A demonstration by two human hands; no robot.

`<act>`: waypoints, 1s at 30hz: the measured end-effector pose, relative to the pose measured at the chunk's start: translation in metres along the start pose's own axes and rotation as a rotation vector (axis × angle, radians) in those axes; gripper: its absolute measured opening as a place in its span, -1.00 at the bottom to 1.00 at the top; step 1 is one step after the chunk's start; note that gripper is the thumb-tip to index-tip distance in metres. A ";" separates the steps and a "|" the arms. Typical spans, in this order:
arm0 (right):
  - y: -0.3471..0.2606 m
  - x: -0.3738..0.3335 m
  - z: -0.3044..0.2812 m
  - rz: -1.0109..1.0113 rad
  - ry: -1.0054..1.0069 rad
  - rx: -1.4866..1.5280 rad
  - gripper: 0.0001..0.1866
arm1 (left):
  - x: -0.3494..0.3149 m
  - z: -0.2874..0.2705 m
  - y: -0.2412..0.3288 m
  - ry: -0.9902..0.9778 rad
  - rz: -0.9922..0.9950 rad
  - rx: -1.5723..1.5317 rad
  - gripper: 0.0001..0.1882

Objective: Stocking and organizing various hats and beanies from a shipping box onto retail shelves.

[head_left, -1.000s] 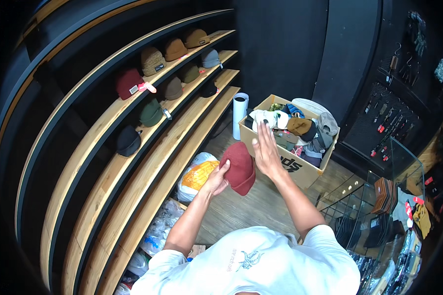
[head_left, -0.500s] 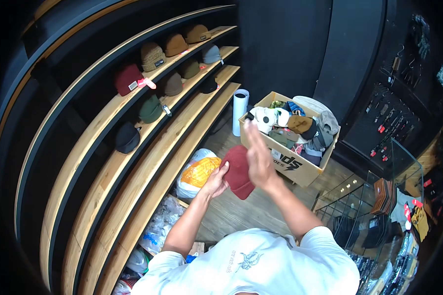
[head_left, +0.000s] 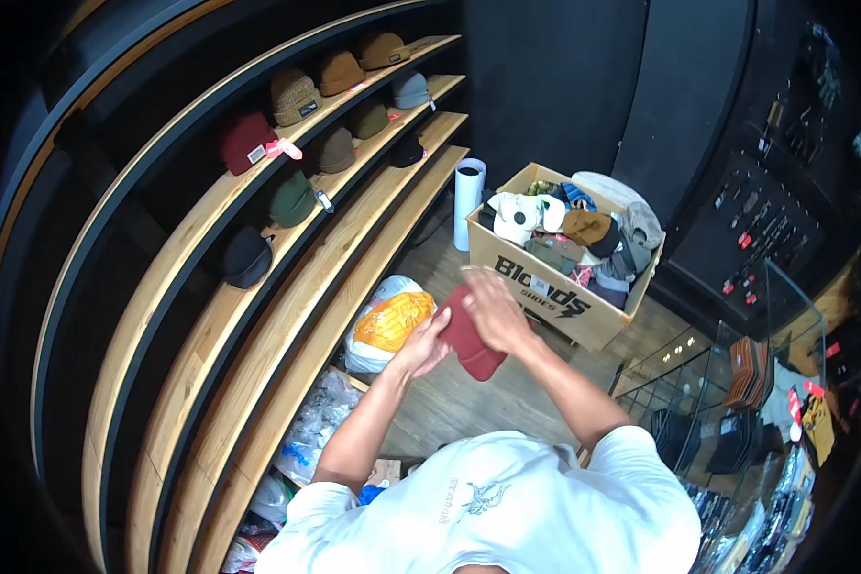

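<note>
In front of me, above the floor, I have a dark red knit beanie (head_left: pixel 473 352). My left hand (head_left: pixel 427 345) grips its left side, with the thumb on top and the other fingers beneath. Across the beanie's upper right part lies my right hand (head_left: pixel 496 311), flat, its fingers stretched out and pointing up and left. The right palm touches or nearly touches the knit; the exact contact is hidden beneath it.
Curved wooden shelves (head_left: pixel 287 335) on the left carry several beanies. Ahead stand an open cardboard box (head_left: pixel 545 297) full of caps and a white tube (head_left: pixel 468 210). A bag with orange plastic (head_left: pixel 392 323) lies by the shelves. A glass display case (head_left: pixel 737 383) is at the right.
My right hand has come down from its raised, edge-on pose and now lies flat over the beanie. The left hand keeps its hold. The view has shifted slightly.
</note>
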State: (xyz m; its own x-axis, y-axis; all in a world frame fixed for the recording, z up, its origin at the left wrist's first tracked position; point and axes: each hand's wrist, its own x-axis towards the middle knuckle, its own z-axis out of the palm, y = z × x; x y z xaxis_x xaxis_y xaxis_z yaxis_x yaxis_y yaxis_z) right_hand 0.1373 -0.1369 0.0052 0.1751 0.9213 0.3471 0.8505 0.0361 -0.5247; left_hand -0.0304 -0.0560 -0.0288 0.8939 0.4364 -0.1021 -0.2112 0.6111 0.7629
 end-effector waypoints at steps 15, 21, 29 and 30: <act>0.002 0.003 -0.024 0.115 0.163 0.191 -0.37 | -0.008 -0.008 0.004 0.034 0.003 -0.087 -0.50; -0.005 -0.004 -0.004 -0.085 -0.051 0.077 -0.41 | -0.006 -0.018 -0.003 -0.012 -0.044 0.001 -0.49; 0.054 0.007 -0.016 0.268 -0.524 0.934 -0.39 | -0.007 -0.015 0.032 -0.017 -0.158 -0.100 -0.48; 0.060 0.009 -0.019 0.294 -0.669 1.005 -0.40 | -0.002 -0.016 0.034 -0.018 -0.159 -0.098 -0.48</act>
State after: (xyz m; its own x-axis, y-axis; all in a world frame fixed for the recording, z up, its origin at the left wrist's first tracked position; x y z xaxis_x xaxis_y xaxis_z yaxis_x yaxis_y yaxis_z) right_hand 0.1989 -0.1334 -0.0085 -0.2429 0.9504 -0.1941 0.0138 -0.1967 -0.9804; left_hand -0.0459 -0.0256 -0.0132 0.9260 0.3179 -0.2038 -0.1039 0.7334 0.6719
